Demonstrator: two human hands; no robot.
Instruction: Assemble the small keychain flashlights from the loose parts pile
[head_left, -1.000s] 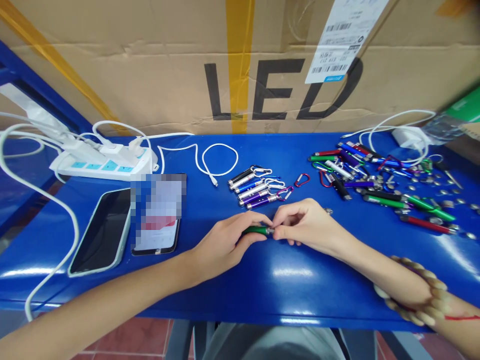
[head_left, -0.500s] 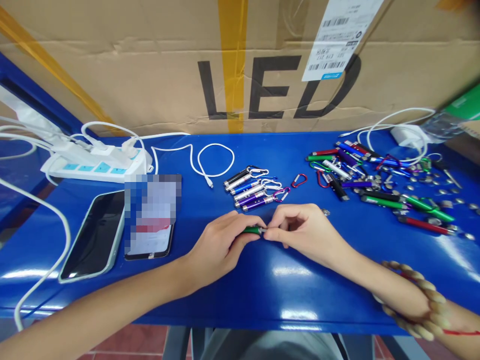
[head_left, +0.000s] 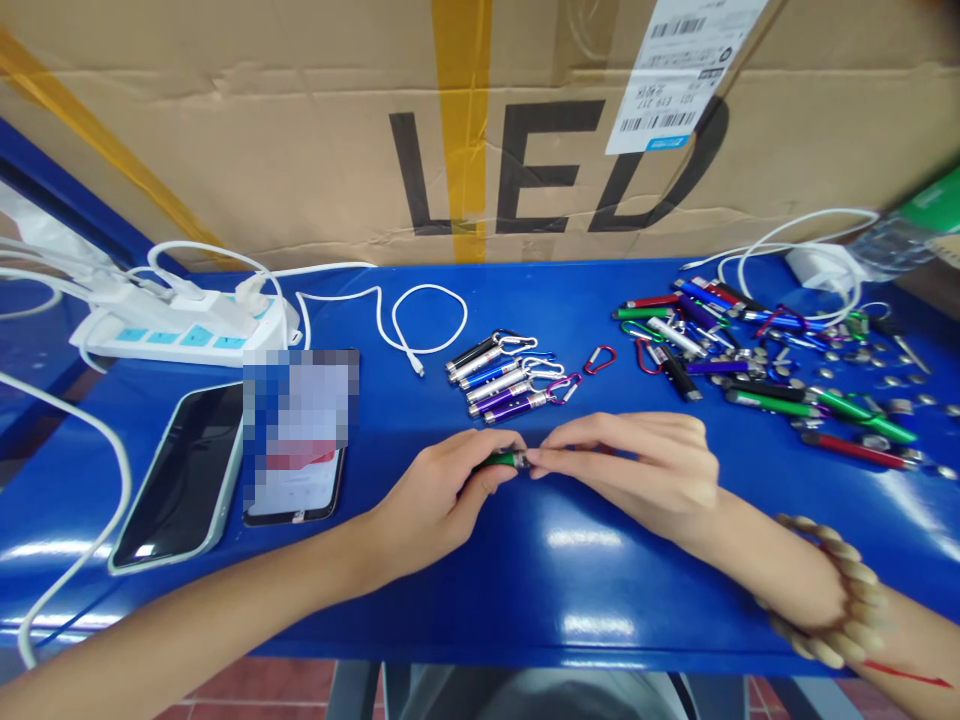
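My left hand (head_left: 439, 490) is closed around a small green penlight (head_left: 502, 460), its metal end pointing right. Thumb and forefinger of my right hand (head_left: 645, 465) pinch at that metal end; whether they hold a separate small part there I cannot make out. Just beyond my hands lies a neat row of finished-looking penlights (head_left: 504, 378), black, silver, blue and purple, with carabiner clips on their right ends. A loose red carabiner (head_left: 600, 360) lies to the right of that row.
Loose coloured penlight tubes (head_left: 720, 368) and small metal parts (head_left: 892, 380) are heaped at the right. Two phones (head_left: 180, 470) lie at the left, in front of a white power strip (head_left: 187, 335) with cables. A large cardboard box (head_left: 300, 150) stands behind the blue table (head_left: 525, 620).
My right hand's other fingers have straightened and its back has turned upward, while thumb and forefinger stay at the penlight's end. My left hand keeps its hold on the penlight.
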